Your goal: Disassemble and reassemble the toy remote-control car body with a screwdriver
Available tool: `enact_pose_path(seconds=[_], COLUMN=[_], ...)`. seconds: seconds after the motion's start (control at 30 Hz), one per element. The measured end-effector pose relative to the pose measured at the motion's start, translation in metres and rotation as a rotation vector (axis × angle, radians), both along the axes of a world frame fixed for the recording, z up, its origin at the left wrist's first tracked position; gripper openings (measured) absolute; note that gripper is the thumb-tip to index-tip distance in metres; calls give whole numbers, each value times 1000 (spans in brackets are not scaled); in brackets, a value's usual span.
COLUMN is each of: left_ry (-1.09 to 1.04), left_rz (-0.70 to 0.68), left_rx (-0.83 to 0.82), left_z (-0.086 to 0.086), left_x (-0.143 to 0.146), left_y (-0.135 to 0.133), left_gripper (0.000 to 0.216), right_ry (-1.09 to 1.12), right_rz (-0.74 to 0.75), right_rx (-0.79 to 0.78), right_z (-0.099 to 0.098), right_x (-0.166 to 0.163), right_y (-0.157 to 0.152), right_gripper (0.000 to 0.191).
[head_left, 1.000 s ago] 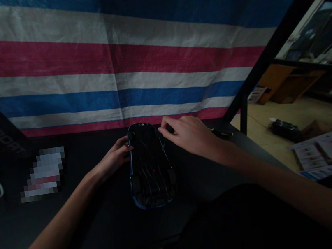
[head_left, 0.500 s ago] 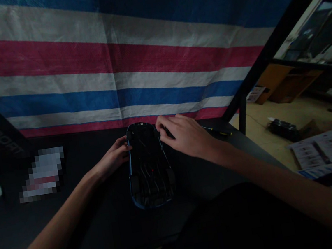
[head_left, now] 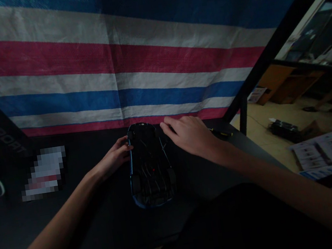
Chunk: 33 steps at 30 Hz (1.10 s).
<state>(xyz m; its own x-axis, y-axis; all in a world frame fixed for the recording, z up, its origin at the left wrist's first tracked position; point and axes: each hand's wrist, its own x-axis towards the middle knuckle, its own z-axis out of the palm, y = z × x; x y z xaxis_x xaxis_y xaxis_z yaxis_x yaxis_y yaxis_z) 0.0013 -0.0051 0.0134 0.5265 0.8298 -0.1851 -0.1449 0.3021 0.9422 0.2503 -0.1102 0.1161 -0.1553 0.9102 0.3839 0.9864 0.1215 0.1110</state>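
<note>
A toy car (head_left: 149,164) lies upside down on the dark table, its black underside and wheels facing up and a blue body rim showing. My left hand (head_left: 116,153) grips the car's left edge near its far end, fingertips against the side. Just right of the car's far end is my right hand (head_left: 188,134), apart from the wheel there. Its fingers are bent and drawn together; what they hold, if anything, is hidden. Beyond that wrist lies a screwdriver (head_left: 224,133) with a black and yellow handle, partly covered by the hand.
A striped tarp (head_left: 158,71) hangs behind the table (head_left: 106,225). On the left are a dark box (head_left: 1,132) marked SPORT, a pixelated flat item (head_left: 46,169) and a white cable (head_left: 0,184). A black post (head_left: 242,115) stands at right, with printed sheets (head_left: 328,150) beyond it.
My right hand has shifted slightly right, away from the car's wheel. My left hand and the car keep their places; the view has moved a little.
</note>
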Motion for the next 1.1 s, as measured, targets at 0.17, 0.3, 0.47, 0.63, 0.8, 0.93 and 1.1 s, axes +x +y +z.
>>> enact_pose_path(seconds=[0.17, 0.3, 0.47, 0.63, 0.8, 0.93, 1.1], left_ry=[-3, -5, 8, 7, 33, 26, 29], left_rz=[7, -1, -21, -17, -21, -14, -7], left_rx=[9, 12, 15, 28, 36, 43, 9], left_z=[-1, -1, -2, -4, 0, 4, 4], left_x=[0, 0, -1, -1, -1, 0, 1], left_y=[0, 0, 0, 2, 0, -3, -3], left_gripper=[65, 65, 64, 63, 65, 61, 66], right_ry=[100, 71, 44, 130, 155, 128, 98], right_rz=[249, 234, 56, 80, 171, 135, 39], right_rx=[25, -24, -80, -37, -3, -52, -79], right_z=[-1, 0, 3, 2, -1, 1, 5], right_x=[3, 3, 1, 1, 2, 2, 1], right_y=[2, 3, 0, -2, -1, 0, 0], right_gripper=[16, 25, 38, 27, 20, 25, 37])
